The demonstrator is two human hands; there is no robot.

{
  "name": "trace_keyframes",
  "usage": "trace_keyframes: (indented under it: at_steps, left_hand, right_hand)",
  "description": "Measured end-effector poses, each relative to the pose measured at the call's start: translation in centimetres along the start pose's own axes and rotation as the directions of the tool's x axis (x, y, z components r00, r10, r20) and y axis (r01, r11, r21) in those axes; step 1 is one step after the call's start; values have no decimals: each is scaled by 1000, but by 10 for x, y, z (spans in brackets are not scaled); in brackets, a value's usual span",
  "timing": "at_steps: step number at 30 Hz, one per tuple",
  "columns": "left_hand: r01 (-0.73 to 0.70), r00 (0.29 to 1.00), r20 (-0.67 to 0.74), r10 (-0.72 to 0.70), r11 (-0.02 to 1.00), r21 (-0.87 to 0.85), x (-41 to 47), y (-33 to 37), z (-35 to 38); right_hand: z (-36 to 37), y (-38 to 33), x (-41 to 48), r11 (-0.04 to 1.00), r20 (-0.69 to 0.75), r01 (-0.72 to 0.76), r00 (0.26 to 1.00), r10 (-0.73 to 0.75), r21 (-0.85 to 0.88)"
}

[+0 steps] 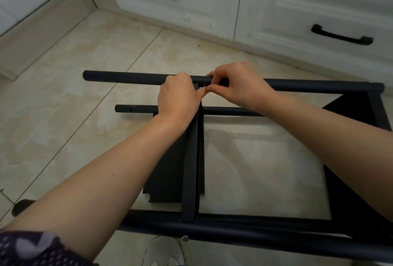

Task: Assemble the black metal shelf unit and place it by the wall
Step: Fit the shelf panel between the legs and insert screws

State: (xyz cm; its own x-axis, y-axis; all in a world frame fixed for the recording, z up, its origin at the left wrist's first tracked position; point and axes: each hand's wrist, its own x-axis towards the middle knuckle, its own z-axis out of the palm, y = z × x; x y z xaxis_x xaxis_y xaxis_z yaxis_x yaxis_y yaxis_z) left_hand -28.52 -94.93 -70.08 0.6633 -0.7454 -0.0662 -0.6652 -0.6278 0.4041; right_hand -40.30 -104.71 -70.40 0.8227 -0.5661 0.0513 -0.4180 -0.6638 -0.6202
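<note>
Beige floor tiles [63, 78], white cabinets [197, 3]; left grip [178, 95] and right grip [238, 84] clasp the pole [127, 78].

left hand [178, 93] and right hand [240, 83] grip the far tube [127, 78] of the shelf frame [189, 170].

Our arms on camera, mostly bare with one patterned sleeve

We've got our bare left forearm [119, 170] and bare right forearm [329, 125] filling most of the shot, running up to our bare left hand [178, 95] and bare right hand [240, 83]. The only clothing we can make out is the dark purple fabric sleeve [32, 248] down in the bottom-left corner. It's pushed up near the left elbow and printed with rows of tiny white dots plus a few bigger pale lilac heart-ish shapes. There's also a tiny mole partway along the left forearm. The right arm runs off the frame edge uncovered.
</note>
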Motion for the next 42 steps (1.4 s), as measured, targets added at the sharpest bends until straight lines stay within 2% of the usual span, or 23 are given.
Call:
trace_keyframes:
  at_steps: [6, 24, 28, 34, 42]
  left_hand:
    - [-33, 999, -20, 35, 994, 101, -6, 6, 0]
    - [-39, 998, -43, 44, 991, 125, -13, 17, 1]
    - [-8, 999, -48, 12, 997, 71, -11, 12, 2]
    - [35, 999, 19, -33, 995, -95, -17, 12, 14]
    - [40, 999, -8, -40, 998, -40, -22, 16, 12]
  right_hand:
    - [0, 3, 2, 1000, 9, 6, 1000, -6, 8]
    - [0, 6, 1, 999, 9, 22, 1000, -21, -28]
    - [-9, 9, 1, 995, 94, 61, 994, -53, -84]
    - [-11, 12, -3, 927, 203, 165, 974, -99, -337]
    - [-11, 9, 2, 936, 256, 188, 960, -112, -297]
